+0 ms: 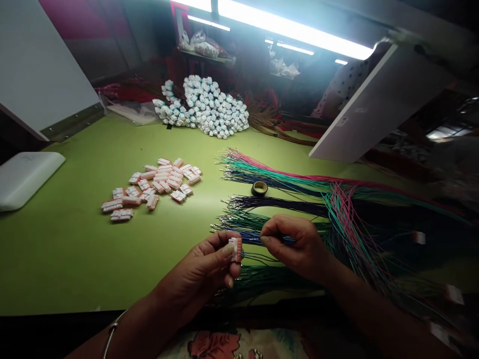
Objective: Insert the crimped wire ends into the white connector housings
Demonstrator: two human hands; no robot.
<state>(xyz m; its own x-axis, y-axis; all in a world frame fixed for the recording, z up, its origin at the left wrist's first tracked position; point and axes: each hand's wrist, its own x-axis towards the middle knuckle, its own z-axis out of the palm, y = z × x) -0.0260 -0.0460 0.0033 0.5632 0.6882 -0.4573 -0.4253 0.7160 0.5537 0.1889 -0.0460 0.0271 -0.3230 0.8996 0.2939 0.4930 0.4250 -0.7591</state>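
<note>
The left hand (209, 264) is closed in a pinch, thumb and fingertips gripping a small white-and-orange connector (235, 249) held upright just above the near edge of the green bench (75, 249). The right hand (295, 247) is also pinched shut, thumb and forefinger clamped on a blue wire (250, 240) whose free end points at the connector and reaches its side; whether it is seated inside cannot be told. The two hands sit close together, the connector between them. Under and beyond the right hand lie fanned bundles of wires (299, 182) in green, pink, blue and dark tones. A small roll of tape (259, 188) sits among them. Further left on the bench lies a loose pile of connectors (157, 187), and a bigger heap of white connectors (204, 105) lies at the far side.
</note>
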